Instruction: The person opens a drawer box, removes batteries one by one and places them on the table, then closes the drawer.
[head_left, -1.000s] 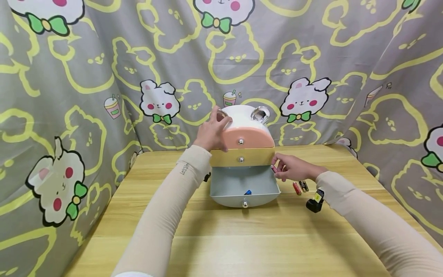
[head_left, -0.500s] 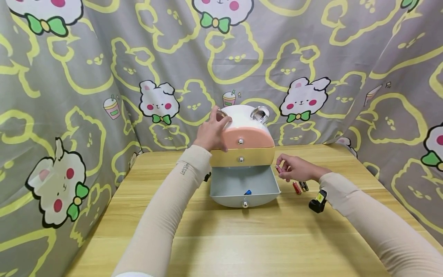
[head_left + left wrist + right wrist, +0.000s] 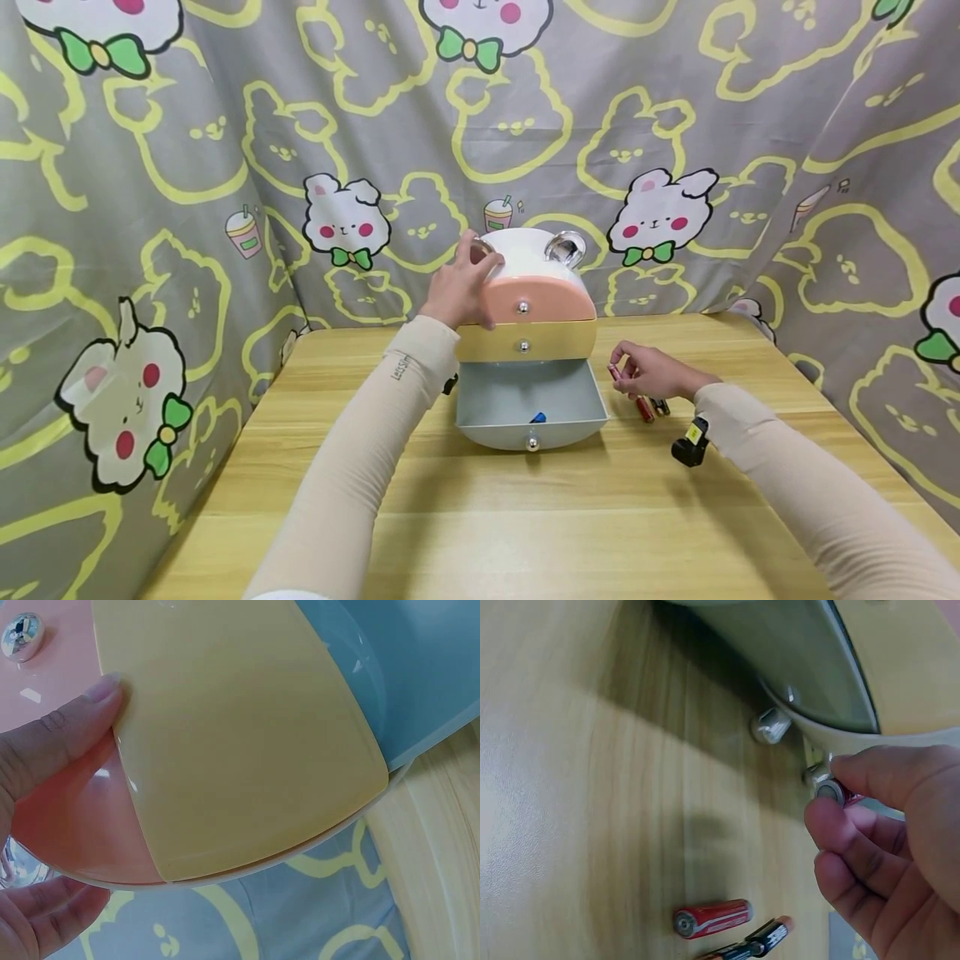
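Note:
A small bear-eared drawer cabinet (image 3: pixel 558 340) has a coral, a yellow and a grey drawer. Its grey bottom drawer (image 3: pixel 498 396) is pulled out, with a small blue object (image 3: pixel 538 417), perhaps a battery, inside. My left hand (image 3: pixel 455 287) grips the cabinet's upper left side. In the left wrist view, the thumb (image 3: pixel 71 735) lies on the front and fingers lie behind the edge. Right of the drawer, my right hand (image 3: pixel 651 372) pinches a pinkish-red battery (image 3: pixel 838 793) between thumb and fingertips, above the table and apart from the cabinet.
Beneath the right hand, a red battery (image 3: pixel 712 919) and dark, copper-ended batteries (image 3: pixel 771 935) lie on the wooden table (image 3: pixel 480 517). The cabinet stands on silvery feet (image 3: pixel 770 726). A patterned curtain (image 3: pixel 420 108) hangs behind and at both sides.
The right hand has drawn away to the right from the drawer's side, still pinching the battery, and now hovers nearer the loose batteries. My left hand has stayed on the cabinet.

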A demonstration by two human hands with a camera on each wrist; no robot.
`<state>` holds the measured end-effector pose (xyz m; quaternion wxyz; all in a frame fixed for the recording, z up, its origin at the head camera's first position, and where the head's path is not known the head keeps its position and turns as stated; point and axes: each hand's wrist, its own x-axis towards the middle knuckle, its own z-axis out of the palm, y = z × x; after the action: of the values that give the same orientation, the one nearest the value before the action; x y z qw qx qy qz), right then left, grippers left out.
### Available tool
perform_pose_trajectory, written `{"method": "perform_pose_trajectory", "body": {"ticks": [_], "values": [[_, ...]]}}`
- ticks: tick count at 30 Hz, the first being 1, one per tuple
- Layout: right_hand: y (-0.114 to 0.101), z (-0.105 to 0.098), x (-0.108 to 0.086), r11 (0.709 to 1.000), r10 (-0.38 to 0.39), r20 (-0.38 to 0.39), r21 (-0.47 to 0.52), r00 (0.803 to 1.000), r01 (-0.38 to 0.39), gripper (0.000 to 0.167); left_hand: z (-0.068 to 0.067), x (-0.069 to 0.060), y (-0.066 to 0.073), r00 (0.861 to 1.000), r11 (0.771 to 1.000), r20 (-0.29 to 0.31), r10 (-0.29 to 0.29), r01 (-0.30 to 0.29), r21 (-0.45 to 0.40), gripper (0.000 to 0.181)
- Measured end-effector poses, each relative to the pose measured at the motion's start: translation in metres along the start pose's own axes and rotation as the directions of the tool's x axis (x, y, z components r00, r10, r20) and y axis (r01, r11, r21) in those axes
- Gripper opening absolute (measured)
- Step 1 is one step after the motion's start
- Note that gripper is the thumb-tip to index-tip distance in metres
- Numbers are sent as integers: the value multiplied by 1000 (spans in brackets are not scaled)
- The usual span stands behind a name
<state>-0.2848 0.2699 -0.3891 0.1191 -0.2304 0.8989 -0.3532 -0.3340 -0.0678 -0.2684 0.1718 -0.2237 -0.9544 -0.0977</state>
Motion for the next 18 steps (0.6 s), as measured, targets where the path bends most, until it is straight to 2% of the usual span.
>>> {"method": "perform_pose_trajectory", "body": {"ticks": [11, 18], "values": [[12, 8, 5, 995, 51, -64, -82, 997, -56, 25, 2, 1, -1, 1000, 1000, -14, 17, -17, 9, 105], [12, 11, 7, 984, 74, -68, -156, 995, -84, 26, 2, 1, -1, 1000, 1000, -7, 10, -10, 11, 105]]}}
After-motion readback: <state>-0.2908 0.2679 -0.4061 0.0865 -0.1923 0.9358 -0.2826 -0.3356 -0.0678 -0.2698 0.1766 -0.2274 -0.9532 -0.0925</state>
